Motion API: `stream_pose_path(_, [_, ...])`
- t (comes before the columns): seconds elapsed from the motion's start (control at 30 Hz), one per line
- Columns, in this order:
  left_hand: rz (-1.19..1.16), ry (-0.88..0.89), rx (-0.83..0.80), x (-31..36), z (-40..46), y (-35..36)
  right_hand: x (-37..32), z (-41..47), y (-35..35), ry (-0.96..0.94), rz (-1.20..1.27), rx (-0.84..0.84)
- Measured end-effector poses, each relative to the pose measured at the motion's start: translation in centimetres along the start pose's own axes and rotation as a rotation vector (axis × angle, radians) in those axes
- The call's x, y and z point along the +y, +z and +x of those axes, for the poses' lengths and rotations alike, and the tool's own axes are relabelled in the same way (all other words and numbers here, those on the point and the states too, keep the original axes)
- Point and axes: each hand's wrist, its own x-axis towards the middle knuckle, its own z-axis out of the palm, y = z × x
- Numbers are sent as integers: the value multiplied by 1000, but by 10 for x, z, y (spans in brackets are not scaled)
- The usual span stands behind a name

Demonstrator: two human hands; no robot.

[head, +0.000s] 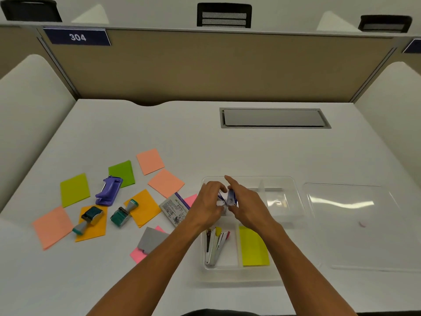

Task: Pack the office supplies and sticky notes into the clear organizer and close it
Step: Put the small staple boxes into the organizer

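The clear organizer (293,201) lies open on the white desk, its clear lid (350,224) beside it on the right. Inside are staplers (214,245) at front left and a yellow sticky pad (254,249) at front middle. My left hand (210,204) and my right hand (243,201) meet over the organizer's back left compartment, both gripping small blue-and-white boxes (231,198). Left of the organizer lie an eraser pack (175,207), a purple hole punch (108,190), two green stamps (124,213) (90,218) and several loose sticky notes (74,189).
A grey card (151,240) rests on pink notes near the front. A grey cable hatch (274,118) is set into the desk at the back right. Beige partition walls enclose the desk on three sides.
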Motion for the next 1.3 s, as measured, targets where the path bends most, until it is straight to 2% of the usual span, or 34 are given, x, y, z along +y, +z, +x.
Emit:
stream_pose_path(0.2, [103,-27,2,-9,4,6,-3,4,-1,-25,-49,-27])
stream_pose_path(0.37, [63,8,41,-15,9,9,-7,5,2,-77,-88,-37])
stream_pose_path(0.57, [141,-33,64,-14,16,10,-9,10,1,-85,-166,-55])
stream_pose_path(0.73, [113,-31,134,-16,6,9,-8,17,2,-101,-122,-86])
stream_pose_path(0.83, [76,-13,171,-17,-2,9,-6,19,8,-135,-108,-36])
stream_pose_path(1.03, [-2,-153,212,-26,-31,11,-15,18,22,-40,-34,-69])
stream_pose_path(1.17, [13,-202,294,-38,-56,9,-31,9,30,-97,49,74])
stream_pose_path(1.3, [28,-235,403,-52,-78,-3,-49,-4,47,-192,113,56])
